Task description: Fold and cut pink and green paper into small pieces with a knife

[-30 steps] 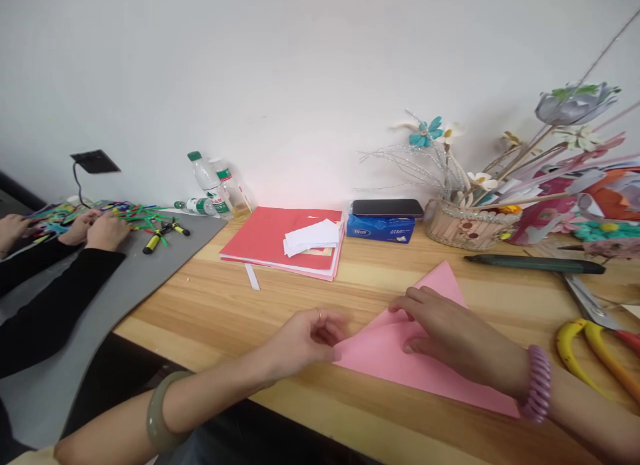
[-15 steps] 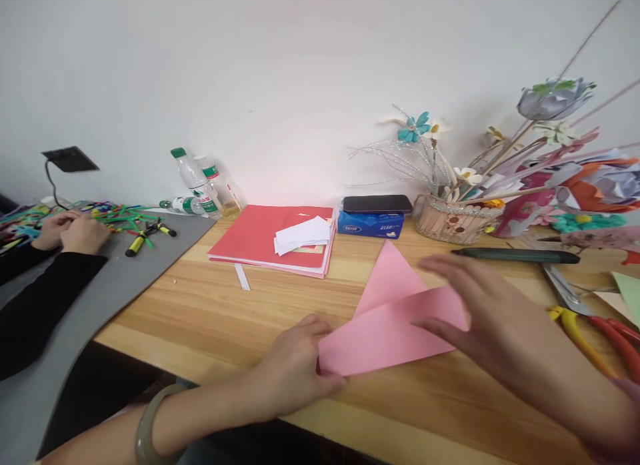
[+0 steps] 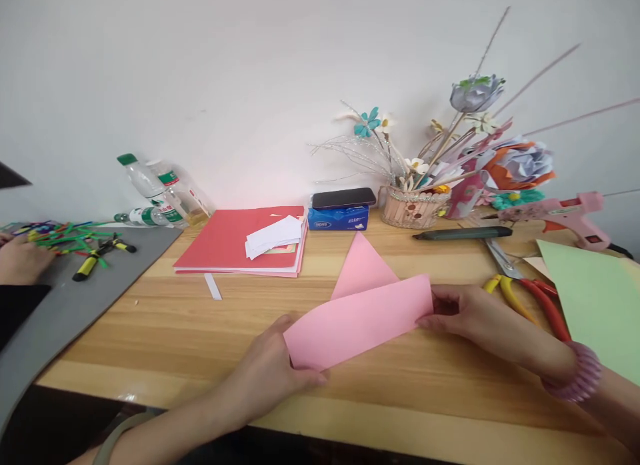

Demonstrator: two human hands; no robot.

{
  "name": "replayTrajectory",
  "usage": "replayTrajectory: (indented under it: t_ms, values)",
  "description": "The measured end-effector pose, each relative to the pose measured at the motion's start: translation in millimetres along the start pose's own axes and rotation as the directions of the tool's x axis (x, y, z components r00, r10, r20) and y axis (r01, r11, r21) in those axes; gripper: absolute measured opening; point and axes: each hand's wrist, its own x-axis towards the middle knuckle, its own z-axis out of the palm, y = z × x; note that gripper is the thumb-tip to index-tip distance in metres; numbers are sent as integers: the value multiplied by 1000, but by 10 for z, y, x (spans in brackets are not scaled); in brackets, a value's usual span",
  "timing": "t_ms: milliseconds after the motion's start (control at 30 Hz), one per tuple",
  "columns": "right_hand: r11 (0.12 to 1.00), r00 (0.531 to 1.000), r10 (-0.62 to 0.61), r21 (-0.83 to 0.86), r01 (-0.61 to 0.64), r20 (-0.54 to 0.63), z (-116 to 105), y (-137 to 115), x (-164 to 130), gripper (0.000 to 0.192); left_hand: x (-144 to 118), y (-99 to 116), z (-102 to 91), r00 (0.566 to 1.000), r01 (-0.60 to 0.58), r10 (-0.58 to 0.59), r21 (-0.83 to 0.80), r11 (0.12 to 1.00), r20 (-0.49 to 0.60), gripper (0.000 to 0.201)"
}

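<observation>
A pink sheet of paper [image 3: 360, 321] is folded so that a triangle points away from me and a broad band lies along the near side. My left hand [image 3: 275, 368] grips the band's left end, thumb in front and fingers behind. At the right end, my right hand [image 3: 455, 308] pinches the paper between thumb and fingers. The band bows slightly, tilted up off the wooden table [image 3: 190, 345]. Some of the fingers are hidden behind the paper.
Red paper stack [image 3: 215, 241] with white slips stands behind, beside a blue tissue pack [image 3: 337, 218] bearing a phone. Right are scissors [image 3: 540, 298], a utility knife [image 3: 465, 233], a glue gun [image 3: 575, 218], green paper [image 3: 595, 311] and a flower basket [image 3: 415, 208]. Another person's hand [image 3: 23, 258] is far left.
My right hand has come down and closed on the paper's right end. The band now sits more upright. The view has turned to the right, showing the glue gun and green sheet.
</observation>
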Motion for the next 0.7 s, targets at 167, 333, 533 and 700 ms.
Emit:
replayTrajectory:
  t_ms: [167, 333, 533, 700]
  values:
    - [980, 996, 24, -197, -40, -84, 33, -38, 25, 25, 26, -19, 19, 999, 15, -16, -26, 1000, -39, 43]
    - [948, 993, 9, -316, -45, -115, 63, -77, 13, 21, 37, -15, 13, 999, 8, -8, 1, 1000, -50, 33]
    - [929, 990, -8, -367, -45, -141, 111, -69, -20, 20, 51, -17, 2, 995, -81, 92, 227, 971, -39, 31]
    - [917, 987, -41, -397, -24, -154, 143, -60, -20, 22, 90, 21, -23, 986, -162, 159, 433, 887, 43, 25]
